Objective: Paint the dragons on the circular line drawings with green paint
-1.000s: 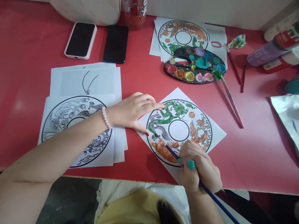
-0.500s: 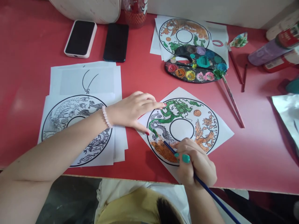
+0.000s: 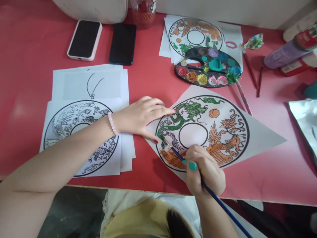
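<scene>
My right hand [image 3: 205, 173] is closed around a thin blue-handled paintbrush [image 3: 223, 206], its tip resting on the lower left of a round dragon-and-phoenix colouring sheet [image 3: 262, 138]. The dragon is painted green, the phoenix and lower parts orange. The right part of this sheet is lifted towards me and looks larger. My left hand [image 3: 141, 115], with a pink bead bracelet at the wrist, lies flat with fingers stretched on the sheet's left corner, pinning it to the red table [image 3: 153, 82].
A black paint palette [image 3: 208, 67] with a brush [image 3: 241, 94] leaning on it lies behind the sheet, over another coloured sheet [image 3: 193, 29]. Uncoloured sheets [image 3: 74, 122] are stacked at left. Two phones [image 3: 84, 39] [image 3: 123, 43] lie at the back. Tubes and brushes are far right.
The right part of the colouring sheet has lifted and now looks bigger and stretched. My right hand with the brush has shifted slightly up and left. The left hand has stayed put.
</scene>
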`<control>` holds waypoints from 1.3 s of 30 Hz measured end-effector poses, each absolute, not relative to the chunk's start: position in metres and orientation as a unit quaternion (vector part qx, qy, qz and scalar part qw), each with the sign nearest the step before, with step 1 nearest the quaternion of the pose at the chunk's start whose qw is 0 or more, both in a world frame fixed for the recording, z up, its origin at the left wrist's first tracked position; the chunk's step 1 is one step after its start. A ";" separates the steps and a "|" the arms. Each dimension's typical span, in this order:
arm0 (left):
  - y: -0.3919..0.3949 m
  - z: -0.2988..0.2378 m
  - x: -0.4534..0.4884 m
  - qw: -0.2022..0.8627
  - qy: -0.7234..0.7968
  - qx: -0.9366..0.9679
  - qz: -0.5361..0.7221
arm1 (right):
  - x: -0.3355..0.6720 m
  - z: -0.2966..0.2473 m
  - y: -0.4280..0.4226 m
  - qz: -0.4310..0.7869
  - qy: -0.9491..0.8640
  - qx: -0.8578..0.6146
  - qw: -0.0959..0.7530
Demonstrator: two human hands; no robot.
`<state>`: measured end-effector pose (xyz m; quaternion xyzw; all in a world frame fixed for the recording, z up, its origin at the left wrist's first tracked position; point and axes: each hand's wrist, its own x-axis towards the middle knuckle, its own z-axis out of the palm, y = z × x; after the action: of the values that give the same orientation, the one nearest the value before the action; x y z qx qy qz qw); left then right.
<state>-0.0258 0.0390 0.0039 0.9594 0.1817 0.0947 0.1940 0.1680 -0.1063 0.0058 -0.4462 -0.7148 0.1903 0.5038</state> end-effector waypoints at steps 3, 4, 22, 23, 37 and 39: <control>0.039 0.004 -0.026 0.188 0.179 0.961 0.092 | 0.169 0.005 -0.107 0.186 -0.717 -0.446 0.502; 0.039 0.003 -0.026 0.186 0.178 0.962 0.092 | 0.169 0.005 -0.107 0.185 -0.717 -0.446 0.503; 0.023 0.008 -0.018 0.136 0.180 0.972 0.059 | 0.172 0.004 -0.114 0.139 -0.692 -0.422 0.569; 0.022 0.009 -0.018 0.135 0.183 0.972 0.053 | 0.173 0.005 -0.114 0.142 -0.691 -0.423 0.569; 0.024 0.018 -0.010 0.141 0.193 0.971 0.003 | 0.205 0.030 -0.116 0.228 -0.513 -0.459 0.689; 0.028 0.018 -0.009 0.148 0.183 0.972 -0.001 | 0.217 0.037 -0.110 0.265 -0.522 -0.473 0.659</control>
<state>-0.0089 0.0283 0.0177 0.9720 0.1829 -0.0005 0.1475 0.2169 -0.1096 0.0365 -0.4731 -0.5216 0.2646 0.6589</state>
